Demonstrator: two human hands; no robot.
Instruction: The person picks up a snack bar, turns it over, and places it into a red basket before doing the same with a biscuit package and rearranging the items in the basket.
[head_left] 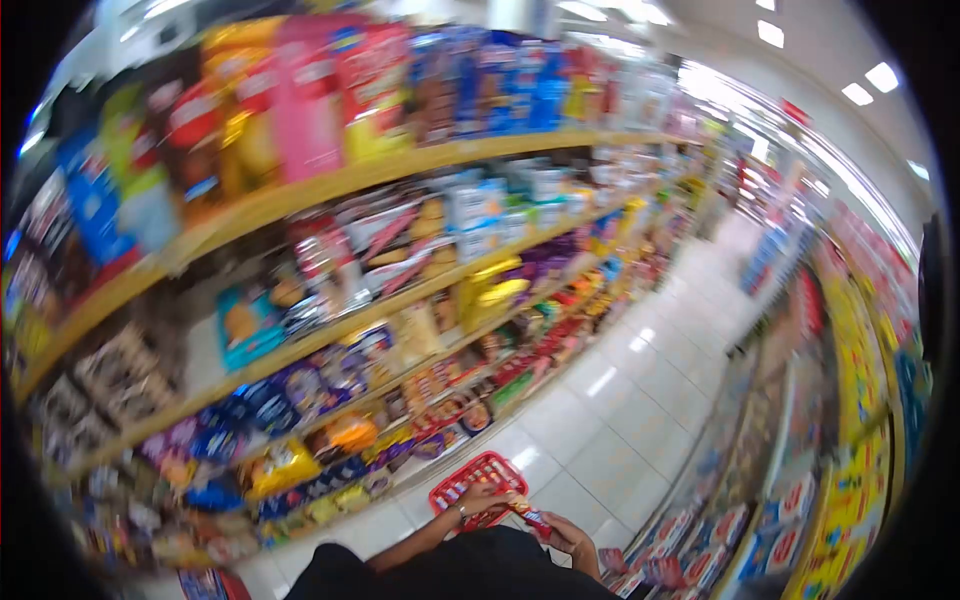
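Red and pale, a small packet (530, 516) is gripped at both ends between two bare hands above a tiled shop floor (610, 440). The left hand (483, 498), a band (461, 511) at its wrist, pinches the upper end, while the right hand (569, 535) closes around the lower end, its fingers curled; blur hides the exact fingertip contact. A red plastic basket (438, 492) sits behind and partly beneath the left hand, small items inside; whether it rests on the floor or hangs from the arm cannot be told. Shelves (430, 157) of bright packaged goods rise to the left of the hands, a yellow bag (280, 468) among them. To the right, more wrapped goods (705, 535) line the aisle, near yellow packaging (858, 490).
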